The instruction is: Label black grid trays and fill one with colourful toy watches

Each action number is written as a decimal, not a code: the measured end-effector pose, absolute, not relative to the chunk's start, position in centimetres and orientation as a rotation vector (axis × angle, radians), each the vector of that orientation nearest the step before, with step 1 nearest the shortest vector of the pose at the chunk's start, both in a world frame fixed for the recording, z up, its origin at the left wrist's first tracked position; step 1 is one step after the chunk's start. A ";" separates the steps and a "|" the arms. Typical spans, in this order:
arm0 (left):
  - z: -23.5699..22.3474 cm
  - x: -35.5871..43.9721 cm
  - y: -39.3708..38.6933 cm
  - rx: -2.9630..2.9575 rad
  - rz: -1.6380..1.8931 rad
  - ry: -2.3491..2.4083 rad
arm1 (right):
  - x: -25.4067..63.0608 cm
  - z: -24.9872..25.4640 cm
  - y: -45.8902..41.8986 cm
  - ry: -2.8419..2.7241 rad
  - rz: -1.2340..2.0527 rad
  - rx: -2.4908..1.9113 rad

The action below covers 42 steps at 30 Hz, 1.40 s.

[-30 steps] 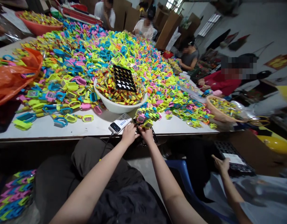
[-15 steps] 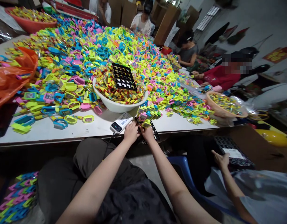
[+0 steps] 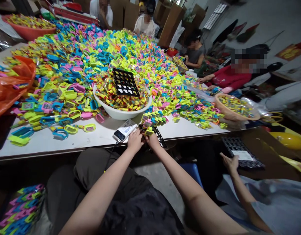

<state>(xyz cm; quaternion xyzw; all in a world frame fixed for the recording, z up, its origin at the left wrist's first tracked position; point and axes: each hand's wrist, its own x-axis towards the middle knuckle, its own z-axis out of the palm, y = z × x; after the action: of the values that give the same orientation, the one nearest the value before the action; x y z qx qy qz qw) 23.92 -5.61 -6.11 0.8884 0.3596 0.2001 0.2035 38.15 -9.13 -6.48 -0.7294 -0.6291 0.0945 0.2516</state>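
My left hand (image 3: 135, 140) is at the table's front edge, its fingers curled in at the near side of a black grid tray (image 3: 162, 138); what they hold is hidden. Close beside it, my right hand (image 3: 152, 141) has its fingers closed around a yellow-green toy watch (image 3: 148, 131) over the tray. Several more toy watches, a pink one (image 3: 147, 123) among them, stand bunched at the tray's far part. Left of my hands lies a white power bank (image 3: 121, 133) with a dark display and a cable.
Beyond my hands, a white bowl (image 3: 113, 112) of wrapped candy tubes carries another black tray (image 3: 125, 83). A large heap of toy watches (image 3: 91, 58) covers the table (image 3: 67, 140). Right, a co-worker's hand (image 3: 231, 163) touches a black tray (image 3: 241, 153). A filled tray (image 3: 20, 209) is low left.
The view has shifted slightly left and down. My right hand and the yellow-green toy watch have moved a little to the left, nearer my left hand.
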 end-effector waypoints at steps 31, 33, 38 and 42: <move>-7.0 23.8 -6.0 2.738 0.538 1.004 | 39.5 -5.6 -9.7 -1.816 0.192 -1.724; -6.9 23.7 -6.0 2.730 0.525 1.002 | 39.5 -5.6 -9.7 -1.812 0.183 -1.726; -6.6 23.7 -6.5 2.659 0.556 0.979 | 39.2 -5.5 -9.7 -1.808 0.163 -1.721; -3.8 21.6 -6.8 2.601 0.661 0.893 | 38.9 -5.4 -9.7 -1.798 0.162 -1.702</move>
<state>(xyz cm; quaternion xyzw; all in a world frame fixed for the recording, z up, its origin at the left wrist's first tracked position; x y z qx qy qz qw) 21.62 -6.77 -3.83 0.9083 0.3118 0.2309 0.1562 38.91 -9.67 -5.38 -0.6488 -0.6855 0.0616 0.3245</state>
